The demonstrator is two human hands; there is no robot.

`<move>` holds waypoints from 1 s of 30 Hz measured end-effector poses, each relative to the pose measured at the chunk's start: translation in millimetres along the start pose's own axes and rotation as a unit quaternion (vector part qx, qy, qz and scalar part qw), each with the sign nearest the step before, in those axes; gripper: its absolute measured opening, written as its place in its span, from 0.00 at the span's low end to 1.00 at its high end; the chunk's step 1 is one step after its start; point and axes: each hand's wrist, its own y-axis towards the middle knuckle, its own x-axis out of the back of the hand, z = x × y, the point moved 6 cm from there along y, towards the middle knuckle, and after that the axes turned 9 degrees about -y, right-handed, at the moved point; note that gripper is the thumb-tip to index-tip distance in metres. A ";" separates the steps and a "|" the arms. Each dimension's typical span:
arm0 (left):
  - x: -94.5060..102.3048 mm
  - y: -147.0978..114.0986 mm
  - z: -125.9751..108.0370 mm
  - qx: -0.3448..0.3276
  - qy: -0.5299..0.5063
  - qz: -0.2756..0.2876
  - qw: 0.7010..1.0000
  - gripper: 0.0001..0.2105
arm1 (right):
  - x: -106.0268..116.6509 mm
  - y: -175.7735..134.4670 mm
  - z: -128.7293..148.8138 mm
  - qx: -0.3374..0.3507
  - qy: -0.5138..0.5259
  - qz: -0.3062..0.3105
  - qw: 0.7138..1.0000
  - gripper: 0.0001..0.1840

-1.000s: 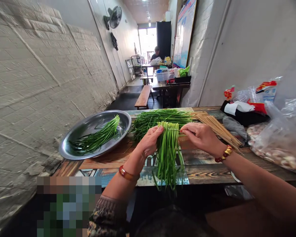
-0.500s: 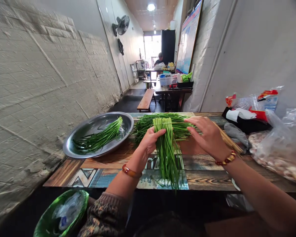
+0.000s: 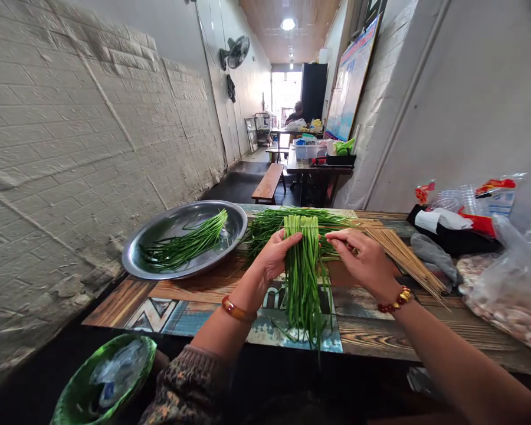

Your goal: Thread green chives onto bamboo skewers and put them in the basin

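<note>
Tabletop (image 3: 371, 337), greens (image 3: 301, 280) in left hand (image 3: 275, 252)

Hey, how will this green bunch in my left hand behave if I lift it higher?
The bunch will probably flop, as it hangs limply below your left hand. It seems light for its length, being slender stalks. Loose tips may splay, since they trail apart.

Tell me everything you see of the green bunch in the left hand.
The green bunch is long, thin, grass-like stalks, pale and fairly level at the top, darker below. The left hand grips it near the top, thumb across its front. It hangs down, loose lower ends spreading unevenly. The right hand is close beside it; contact is unclear.
</note>
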 end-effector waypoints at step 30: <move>-10.9 0.7 -18.4 -0.132 0.240 -0.039 0.961 0.18 | -6.6 -22.4 -34.5 -0.200 0.146 0.153 0.957 0.18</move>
